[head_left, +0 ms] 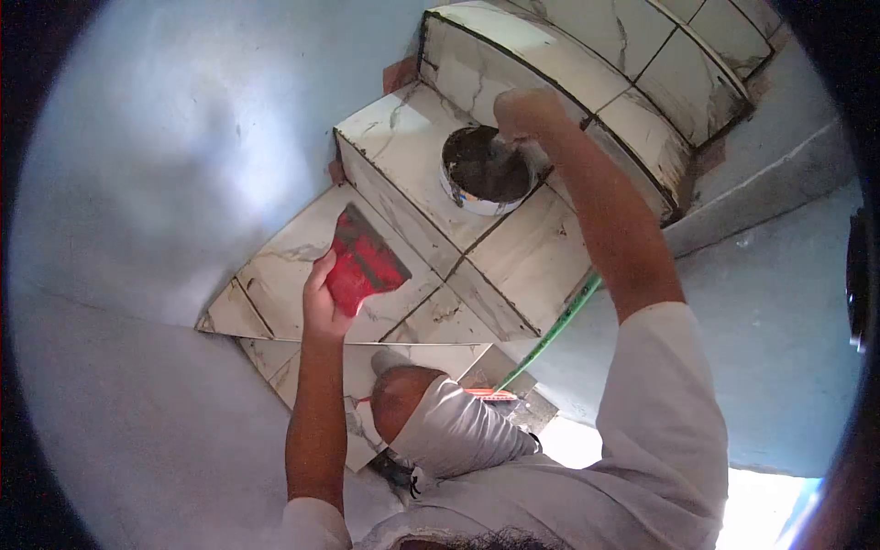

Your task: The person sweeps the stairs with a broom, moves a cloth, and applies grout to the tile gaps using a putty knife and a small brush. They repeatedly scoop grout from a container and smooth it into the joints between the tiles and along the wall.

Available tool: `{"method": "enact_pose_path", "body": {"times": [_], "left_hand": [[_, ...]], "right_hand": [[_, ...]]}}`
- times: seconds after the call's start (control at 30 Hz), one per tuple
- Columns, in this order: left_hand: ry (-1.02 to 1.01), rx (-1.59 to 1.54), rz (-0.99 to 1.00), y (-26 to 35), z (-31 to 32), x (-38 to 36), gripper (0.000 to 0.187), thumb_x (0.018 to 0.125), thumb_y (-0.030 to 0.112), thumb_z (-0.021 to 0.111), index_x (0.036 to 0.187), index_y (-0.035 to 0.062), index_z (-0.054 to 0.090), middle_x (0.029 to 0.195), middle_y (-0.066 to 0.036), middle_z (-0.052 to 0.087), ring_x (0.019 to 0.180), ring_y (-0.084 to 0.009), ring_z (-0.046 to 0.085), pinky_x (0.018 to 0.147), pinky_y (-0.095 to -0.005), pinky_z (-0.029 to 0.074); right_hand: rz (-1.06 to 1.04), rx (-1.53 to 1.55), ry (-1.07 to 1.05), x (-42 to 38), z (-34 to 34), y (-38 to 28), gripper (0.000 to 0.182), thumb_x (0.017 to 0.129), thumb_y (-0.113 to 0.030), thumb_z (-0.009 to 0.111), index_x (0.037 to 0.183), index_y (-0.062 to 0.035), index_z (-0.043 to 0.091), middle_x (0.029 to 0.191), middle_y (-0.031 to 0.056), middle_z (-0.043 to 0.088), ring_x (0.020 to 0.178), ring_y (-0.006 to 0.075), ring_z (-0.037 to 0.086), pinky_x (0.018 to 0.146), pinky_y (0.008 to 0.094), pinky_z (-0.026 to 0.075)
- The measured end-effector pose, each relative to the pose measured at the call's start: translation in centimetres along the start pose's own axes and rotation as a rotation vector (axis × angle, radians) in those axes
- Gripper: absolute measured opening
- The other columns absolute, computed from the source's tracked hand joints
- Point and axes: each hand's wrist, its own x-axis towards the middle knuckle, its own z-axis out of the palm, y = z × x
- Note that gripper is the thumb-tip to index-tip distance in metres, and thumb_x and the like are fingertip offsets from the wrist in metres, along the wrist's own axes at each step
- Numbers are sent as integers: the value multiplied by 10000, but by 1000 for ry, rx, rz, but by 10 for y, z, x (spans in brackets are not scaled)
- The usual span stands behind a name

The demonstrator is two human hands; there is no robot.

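Observation:
My left hand (pixel 318 298) grips a red spreader (pixel 359 263) by its lower edge, above the tiled step. Grey-brown smears mark its face and straight edge. My right hand (pixel 530 115) is closed in a fist over the far side of a round white bucket (pixel 490 203). Below the fist a blurred, greyish thing reaches into the bucket; I cannot make out its kind. Dark, wet-looking paste lies inside the bucket, which stands on a marble-patterned stair tread (pixel 390 124).
More tiled steps (pixel 632 55) rise at the upper right, with dark joints. Blue-grey walls (pixel 137 183) flank the stairs. A green pole (pixel 555 325) leans beside my right arm, near an orange-red object (pixel 490 394). My bent knee (pixel 403 399) is over the lower steps.

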Motion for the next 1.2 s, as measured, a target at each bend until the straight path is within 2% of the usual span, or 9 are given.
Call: {"method": "enact_pose_path", "body": {"times": [0.13,0.23,0.37,0.47,0.53,0.63,0.73,1.03,1.2], "left_hand": [[-89,-107,-75,-10,-7,62,461,937,232,419,1327,-4,353,1318,-199,436,1228,-342,411,1033,-491,328],[-234,-117,-193,-17,-1,93,502,946,293,398,1364,30,308,1409,-224,301,1302,-372,296,1070,-501,267],[-161,-214,-252,-43,-23,132,514,948,346,382,1371,63,307,1413,-203,305,1296,-404,286,1075,-530,239],[-283,-340,-297,-58,-22,147,507,949,375,371,1373,102,318,1405,-190,324,1295,-427,272,1065,-574,213],[-214,-298,-299,-65,-14,153,530,940,421,372,1380,133,308,1417,-181,307,1297,-436,258,1058,-601,191],[-304,-386,-326,-71,-13,151,599,926,470,376,1399,120,261,1438,-184,261,1305,-430,244,1060,-591,191],[-227,-326,-318,-69,-8,152,613,913,504,389,1374,108,310,1399,-135,348,1283,-378,304,1041,-561,244],[-269,-346,-277,-71,-2,152,621,906,530,382,1378,131,314,1409,-116,338,1280,-389,300,1046,-558,229],[-311,-336,-289,-69,-6,146,580,917,514,373,1377,165,316,1411,-87,343,1296,-288,318,1013,-583,261]], "right_hand": [[-84,20,-188,62,15,9,126,765,-156,615,833,-75,681,750,72,670,652,212,658,627,379,514],[-76,-27,-54,87,25,7,124,772,-150,595,825,-73,677,735,76,664,649,195,656,603,351,516],[4,-45,-122,94,31,-9,147,764,-116,569,848,-69,680,749,95,667,648,210,657,596,362,524],[-160,-178,-39,97,44,-19,176,739,-92,565,867,-58,682,806,105,674,692,246,662,616,396,531],[-239,-277,-52,100,48,-30,204,727,-89,582,902,-48,681,886,127,673,770,286,661,629,428,532],[-271,-267,-94,99,44,-32,223,710,-128,615,897,-27,681,908,154,664,865,302,652,661,438,534],[-317,-210,21,85,46,-37,205,705,-118,614,874,-23,681,908,169,662,864,319,649,672,436,533],[-267,-118,-96,59,37,-68,246,734,-175,590,910,-24,670,905,177,657,864,337,644,702,437,520],[-305,-115,-69,58,33,-44,258,732,-228,607,909,-54,676,883,167,657,826,318,648,696,427,516]]}}
